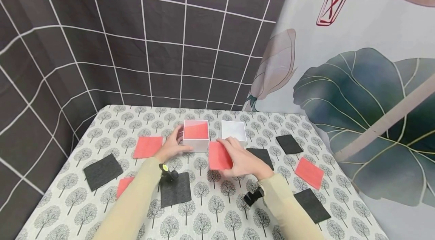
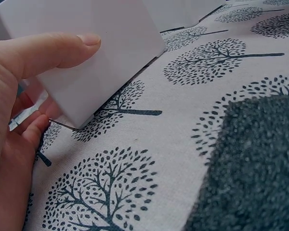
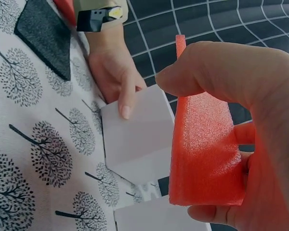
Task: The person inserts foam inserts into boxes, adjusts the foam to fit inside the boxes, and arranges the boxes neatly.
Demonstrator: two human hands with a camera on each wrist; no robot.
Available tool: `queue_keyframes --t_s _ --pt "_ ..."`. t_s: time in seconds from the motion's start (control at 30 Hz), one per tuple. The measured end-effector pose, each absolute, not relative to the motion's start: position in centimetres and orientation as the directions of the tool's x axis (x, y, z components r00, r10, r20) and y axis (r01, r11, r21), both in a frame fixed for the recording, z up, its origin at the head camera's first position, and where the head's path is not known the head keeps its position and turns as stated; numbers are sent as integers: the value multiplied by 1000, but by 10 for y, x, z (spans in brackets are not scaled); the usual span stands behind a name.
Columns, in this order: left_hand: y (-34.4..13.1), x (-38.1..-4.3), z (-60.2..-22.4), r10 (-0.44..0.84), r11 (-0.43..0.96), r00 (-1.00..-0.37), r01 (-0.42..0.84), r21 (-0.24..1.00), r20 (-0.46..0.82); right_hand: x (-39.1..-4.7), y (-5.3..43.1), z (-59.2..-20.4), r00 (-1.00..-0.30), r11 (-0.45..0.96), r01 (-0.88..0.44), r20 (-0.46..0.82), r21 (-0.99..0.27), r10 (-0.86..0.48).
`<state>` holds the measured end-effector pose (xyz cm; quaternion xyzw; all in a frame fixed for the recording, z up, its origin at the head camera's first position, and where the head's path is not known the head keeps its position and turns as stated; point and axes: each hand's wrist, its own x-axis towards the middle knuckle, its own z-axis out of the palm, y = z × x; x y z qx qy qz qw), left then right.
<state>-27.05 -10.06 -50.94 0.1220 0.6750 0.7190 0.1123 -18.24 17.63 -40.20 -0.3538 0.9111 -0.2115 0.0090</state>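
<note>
My left hand [image 1: 172, 146] grips a white open-topped box [image 1: 196, 145] at its left side. In the left wrist view the thumb lies along the front wall, the other fingers round the side. A red square [image 1: 195, 131] shows inside this box. My right hand [image 1: 242, 159] holds another red, foam-like square [image 1: 219, 156] between thumb and fingers, just in front and to the right of the box. In the right wrist view this square [image 3: 207, 154] stands edge-on, apart from the box. A second white box [image 1: 234, 130] stands to the right, partly behind my right hand.
Black squares [image 1: 103, 172] [image 1: 175, 190] [image 1: 289, 144] [image 1: 312, 205] and red squares [image 1: 147, 147] [image 1: 309, 173] lie scattered on the tree-print cloth [image 1: 204, 213]. One black square [image 1: 261, 157] is partly covered by my right hand. A dark gridded curtain [image 1: 163, 55] hangs behind the table.
</note>
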Motion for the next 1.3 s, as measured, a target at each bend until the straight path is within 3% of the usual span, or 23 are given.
queue_keyframes --t_s 0.47,1.3 --pt "-99 -264 -506 304 -40 -952 30 999 41 -202 163 -397 -709 623 -684 144 -380 -690" --pt "-102 -267 -509 341 -70 -938 36 997 57 -260 122 -385 -736 669 -664 135 -334 -664"
